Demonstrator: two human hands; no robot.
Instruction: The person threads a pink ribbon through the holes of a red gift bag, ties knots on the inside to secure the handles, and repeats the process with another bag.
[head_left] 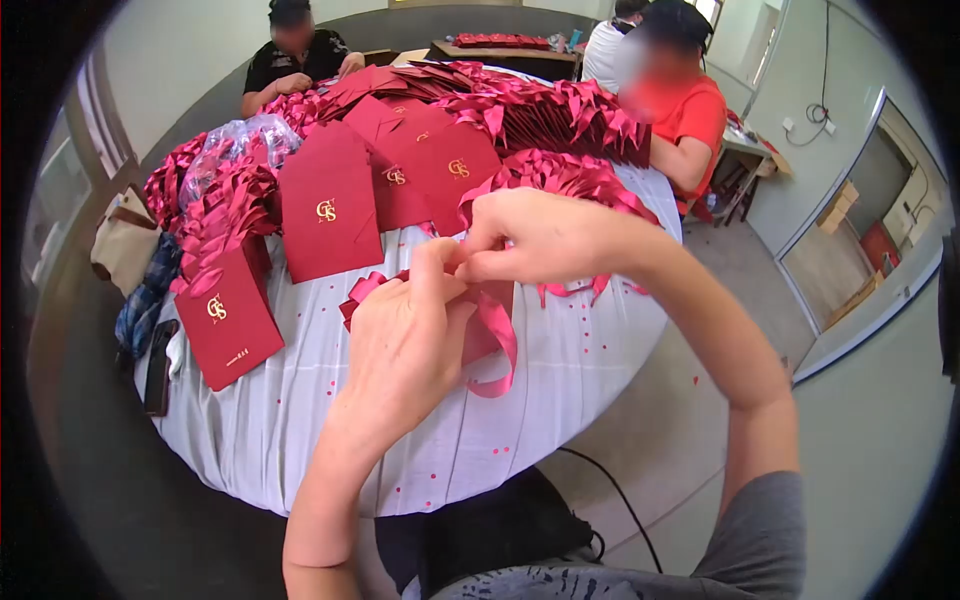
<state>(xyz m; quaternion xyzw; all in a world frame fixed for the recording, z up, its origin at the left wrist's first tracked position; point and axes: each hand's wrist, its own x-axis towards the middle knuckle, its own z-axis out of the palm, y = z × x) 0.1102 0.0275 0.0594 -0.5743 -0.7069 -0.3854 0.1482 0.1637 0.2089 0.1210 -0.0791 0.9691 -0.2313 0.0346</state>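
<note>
On the left edge of the table (260, 450), one dark phone (159, 368) lies beside one red bag (240, 325) with a gold monogram, apparently GS. At least three more monogrammed bags (325, 175) follow. Left hand (405, 335) and right hand (525, 237) pinch pink ribbon (508, 345) between closed fingertips, above one partly hidden bag (478, 338).

Dk red bag (480, 340), mostly hidden behind L hand (400, 345) & R hand (535, 235), on white tablecloth (560, 375); exact pose unclear. Flat panel shows R of L hand. Pink ribbon (509, 348): glossy, narrow, pinched btwn fingertips up top; one length hangs R in open curve, lower end bent back L. Shorter pc. sticks out L.
</note>
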